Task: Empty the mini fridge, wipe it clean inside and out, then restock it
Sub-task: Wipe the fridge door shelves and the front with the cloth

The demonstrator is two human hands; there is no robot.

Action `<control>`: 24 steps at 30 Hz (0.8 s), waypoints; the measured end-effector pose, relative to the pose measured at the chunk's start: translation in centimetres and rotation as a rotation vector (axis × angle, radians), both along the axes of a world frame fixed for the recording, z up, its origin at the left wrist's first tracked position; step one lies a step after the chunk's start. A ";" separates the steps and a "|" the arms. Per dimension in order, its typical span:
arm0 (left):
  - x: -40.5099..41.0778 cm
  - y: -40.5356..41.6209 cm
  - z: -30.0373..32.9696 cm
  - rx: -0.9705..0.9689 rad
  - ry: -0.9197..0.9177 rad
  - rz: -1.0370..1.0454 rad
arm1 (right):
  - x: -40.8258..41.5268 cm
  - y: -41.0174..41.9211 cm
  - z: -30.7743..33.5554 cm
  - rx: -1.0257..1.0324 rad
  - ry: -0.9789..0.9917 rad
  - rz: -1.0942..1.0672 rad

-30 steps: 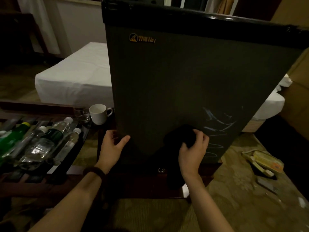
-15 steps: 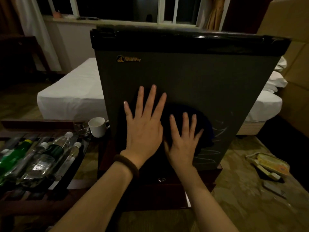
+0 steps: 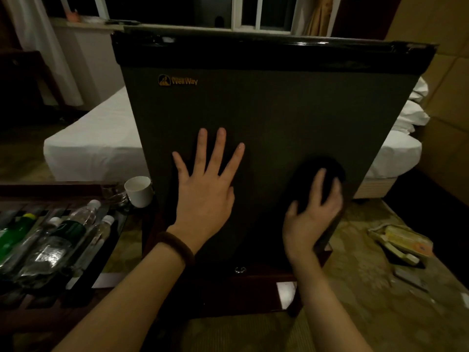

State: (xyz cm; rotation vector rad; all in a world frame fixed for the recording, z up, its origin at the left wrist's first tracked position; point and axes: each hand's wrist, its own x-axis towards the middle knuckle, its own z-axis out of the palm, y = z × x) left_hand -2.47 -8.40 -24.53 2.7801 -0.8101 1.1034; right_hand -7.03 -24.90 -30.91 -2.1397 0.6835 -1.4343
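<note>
Pressing dark cloth [image 3: 320, 171] on fridge door [image 3: 266, 118]; bottles [image 3: 58, 240] in tray [image 3: 111, 240].

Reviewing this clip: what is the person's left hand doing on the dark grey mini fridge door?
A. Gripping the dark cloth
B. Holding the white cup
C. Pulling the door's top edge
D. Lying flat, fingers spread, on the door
D: the left hand lies open and flat on the dark grey mini fridge door, while the right hand presses the dark cloth.

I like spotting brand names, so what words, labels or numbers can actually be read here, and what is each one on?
"WellWay", in gold beside a small emblem: upper left of the mini fridge door.
Bottle labels on the rack at left: too dark and blurred to read.
Packets on the floor at right: print too small to read.
Nothing else legible.
</note>
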 end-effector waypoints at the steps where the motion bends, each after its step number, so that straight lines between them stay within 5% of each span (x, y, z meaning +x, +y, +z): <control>1: 0.0 0.0 0.0 0.003 0.004 0.001 | 0.0 1.1 -0.9 -0.110 0.039 0.056; 5: -0.2 0.2 0.0 -0.028 0.010 -0.023 | -1.4 2.2 -5.2 -0.457 0.200 0.256; 11: -1.3 1.8 -3.7 -0.362 0.118 0.031 | -1.1 -4.8 1.6 0.235 -0.038 -0.022; 16: -2.3 3.4 -7.0 -0.787 0.349 0.238 | -0.5 -0.8 0.7 0.030 0.025 0.033; 24: -5.3 0.1 -10.3 -0.496 0.503 0.091 | -2.0 4.8 -9.7 -0.327 0.336 0.384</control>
